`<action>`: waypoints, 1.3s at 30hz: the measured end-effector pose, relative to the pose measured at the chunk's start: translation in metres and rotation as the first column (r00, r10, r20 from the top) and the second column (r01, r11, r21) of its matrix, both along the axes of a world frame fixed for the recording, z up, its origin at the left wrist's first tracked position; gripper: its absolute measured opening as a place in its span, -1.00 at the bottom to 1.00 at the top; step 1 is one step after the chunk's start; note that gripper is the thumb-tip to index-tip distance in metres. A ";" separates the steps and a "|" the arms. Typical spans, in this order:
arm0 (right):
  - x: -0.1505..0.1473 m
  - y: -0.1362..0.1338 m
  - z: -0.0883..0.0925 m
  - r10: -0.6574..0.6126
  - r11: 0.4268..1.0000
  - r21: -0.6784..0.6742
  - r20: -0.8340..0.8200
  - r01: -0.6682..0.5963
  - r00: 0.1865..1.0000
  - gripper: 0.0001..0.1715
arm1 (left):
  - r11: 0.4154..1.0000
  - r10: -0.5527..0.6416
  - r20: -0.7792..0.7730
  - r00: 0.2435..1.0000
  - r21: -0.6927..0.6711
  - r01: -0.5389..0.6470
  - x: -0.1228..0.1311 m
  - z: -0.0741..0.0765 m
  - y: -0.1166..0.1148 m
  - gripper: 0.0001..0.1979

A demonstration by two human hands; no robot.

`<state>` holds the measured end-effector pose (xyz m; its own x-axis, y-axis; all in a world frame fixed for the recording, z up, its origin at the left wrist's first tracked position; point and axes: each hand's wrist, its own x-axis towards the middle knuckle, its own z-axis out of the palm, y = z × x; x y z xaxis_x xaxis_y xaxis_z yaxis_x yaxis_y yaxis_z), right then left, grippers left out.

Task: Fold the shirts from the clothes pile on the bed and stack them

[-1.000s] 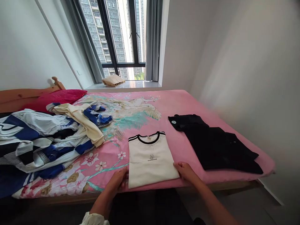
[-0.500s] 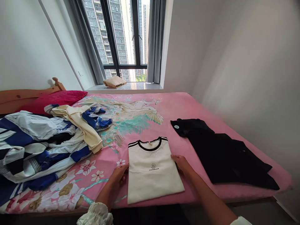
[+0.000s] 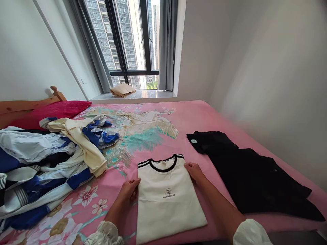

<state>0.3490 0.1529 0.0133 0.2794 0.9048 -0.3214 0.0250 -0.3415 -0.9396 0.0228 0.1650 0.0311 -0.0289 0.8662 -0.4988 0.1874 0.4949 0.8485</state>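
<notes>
White T-shirt [image 3: 167, 200] is laid flat near the front edge of the bed [image 3: 196, 115], already folded into a neat rectangle, collar away from the person, logo up.

Left grip [image 3: 130, 190] is set against the shirt's left edge, right grip [image 3: 194, 170] against its upper right edge near the collar. Both are released: fingers rest flat on the fabric and nothing is clenched or lifted.

Black garment [image 3: 250, 180] is spread just right of the shirt, apart from it, flattened but not squared up as far as can be told.

Heap of clothes [image 3: 46, 163], blue, white and cream, is piled well left of the shirt, loose and crumpled.

Red pillow [image 3: 51, 110] is seen beyond that heap, and a tan bundle [image 3: 122, 90] on the sill far behind the shirt.

Judged state: one item is folded and being squared off. The heap appears untouched, so most of the work is likely left.
</notes>
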 end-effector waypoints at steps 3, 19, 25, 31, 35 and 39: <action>-0.002 0.005 -0.001 -0.016 1.000 -0.001 -0.005 0.015 1.000 -0.64 | 1.000 0.012 -0.039 0.999 0.028 -0.011 0.004 -0.001 0.003 -0.51; 0.011 -0.156 -0.013 0.172 0.972 -0.151 -0.058 -0.179 0.983 -0.54 | 0.966 -0.230 -0.071 0.971 -0.137 0.219 -0.027 -0.022 -0.119 -0.40; 0.005 -0.169 -0.029 0.179 0.984 -0.046 0.200 -0.174 0.963 -0.55 | 0.971 -0.214 -0.200 0.956 0.066 0.231 -0.025 -0.015 -0.140 -0.53; -0.002 -0.158 -0.033 0.134 0.991 -0.014 0.242 -0.134 0.961 -0.51 | 0.977 -0.184 -0.253 0.950 0.057 0.204 -0.016 -0.016 -0.136 -0.51; -0.003 -0.159 -0.031 0.099 0.995 0.003 0.275 -0.103 0.956 -0.52 | 0.978 -0.183 -0.265 0.947 0.046 0.202 -0.013 -0.016 -0.135 -0.53; -0.003 -0.168 -0.030 0.099 0.994 0.012 0.297 -0.107 0.950 -0.54 | 0.979 -0.157 -0.266 0.951 0.085 0.185 -0.014 -0.012 -0.146 -0.55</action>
<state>0.3457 -0.0156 -0.0167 0.2629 0.9409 -0.2135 0.3364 -0.2968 -0.8937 0.0093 0.0193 0.0192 0.0095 0.9177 -0.3972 0.4798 0.3443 0.8070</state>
